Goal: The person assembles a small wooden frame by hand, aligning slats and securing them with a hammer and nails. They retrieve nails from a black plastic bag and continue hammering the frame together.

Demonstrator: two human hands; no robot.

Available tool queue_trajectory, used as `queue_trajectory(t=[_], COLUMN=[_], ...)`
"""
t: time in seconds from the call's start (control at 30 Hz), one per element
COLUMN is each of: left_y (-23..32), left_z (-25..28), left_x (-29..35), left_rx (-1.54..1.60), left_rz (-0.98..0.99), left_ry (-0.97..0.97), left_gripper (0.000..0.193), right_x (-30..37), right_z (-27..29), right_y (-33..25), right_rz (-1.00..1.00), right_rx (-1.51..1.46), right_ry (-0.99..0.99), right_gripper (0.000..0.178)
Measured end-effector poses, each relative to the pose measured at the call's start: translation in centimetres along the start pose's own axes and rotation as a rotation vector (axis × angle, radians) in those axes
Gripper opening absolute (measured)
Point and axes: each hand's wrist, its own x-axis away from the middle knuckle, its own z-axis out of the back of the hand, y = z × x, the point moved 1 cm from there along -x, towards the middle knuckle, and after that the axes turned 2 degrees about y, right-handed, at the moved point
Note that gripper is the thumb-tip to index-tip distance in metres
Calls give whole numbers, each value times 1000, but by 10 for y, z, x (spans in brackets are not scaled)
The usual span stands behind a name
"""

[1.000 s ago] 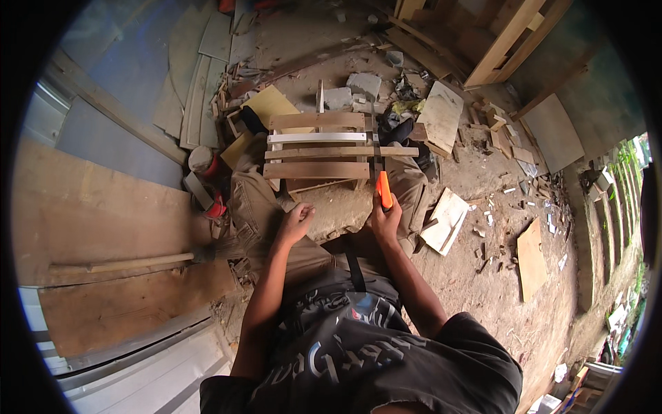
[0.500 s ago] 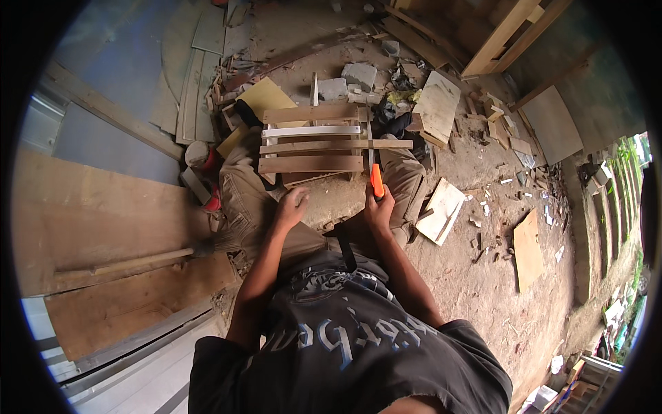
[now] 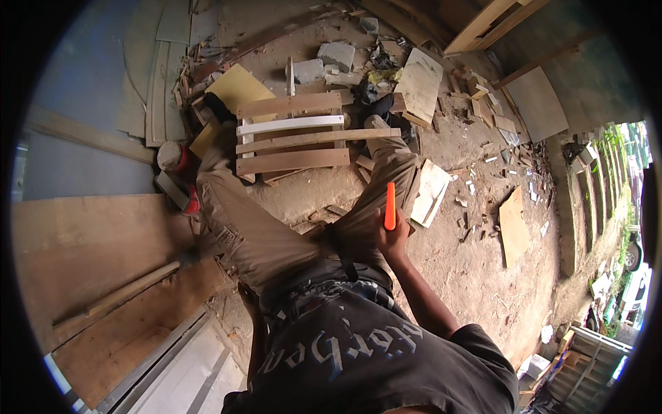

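My right hand is closed round the orange handle of a hand saw, held over my right thigh; its blade is hard to make out from here. My left hand is down beside my left hip, dark and mostly hidden, so its fingers do not show. Ahead, between my lower legs, a slatted wooden frame lies across. One slat is a white strip. Below it, a longer light wooden strip sticks out past the frame's right side. Neither hand touches the frame.
Concrete blocks and a yellowish board lie beyond the frame. A red-and-white bucket stands at left. Plywood offcuts and wood scraps are strewn on the right. Large boards line the left side.
My right hand has drawn the saw back from the long strip towards my body. My left hand has dropped from in front of me to beside my hip. The view has shifted slightly.
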Motion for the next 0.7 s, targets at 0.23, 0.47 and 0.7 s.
queue_trajectory(t=[0.23,0.47,0.7], left_y=[147,159,167], left_z=[-11,-4,-10], left_x=[-2,-33,-86], left_rx=[-13,81,104], left_rz=[28,106,-49], left_ry=[-132,81,43], left_gripper=[42,41,43], right_x=[-8,20,22], right_z=[-66,-102,-117], right_y=[-37,-67,-78], right_rz=[-117,67,210], right_rx=[-387,-380,-236], right_ry=[-22,-204,-333], right_gripper=[13,16,18])
